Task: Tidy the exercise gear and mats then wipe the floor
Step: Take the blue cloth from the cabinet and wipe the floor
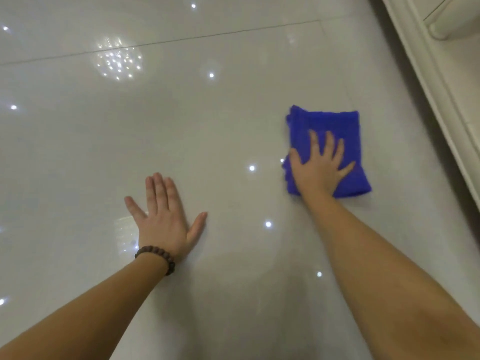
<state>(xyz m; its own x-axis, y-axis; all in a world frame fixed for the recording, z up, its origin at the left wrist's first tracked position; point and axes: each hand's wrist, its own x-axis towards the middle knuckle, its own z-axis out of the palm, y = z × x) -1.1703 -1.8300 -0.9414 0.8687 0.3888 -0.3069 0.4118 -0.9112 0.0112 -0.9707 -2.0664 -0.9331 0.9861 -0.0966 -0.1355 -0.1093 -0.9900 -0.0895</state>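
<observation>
The right hand [318, 168] lies flat with fingers spread on the folded blue cloth [330, 126], pressing it to the glossy floor [233, 113] near the white baseboard [426, 81]. The left hand [162, 216] (beaded bracelet [158, 254] on its wrist) rests spread on bare tile, well apart.

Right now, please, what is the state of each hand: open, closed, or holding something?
Left hand: open, flat on the floor, holding nothing.
Right hand: open, fingers spread, pressing the blue cloth onto the floor.
</observation>
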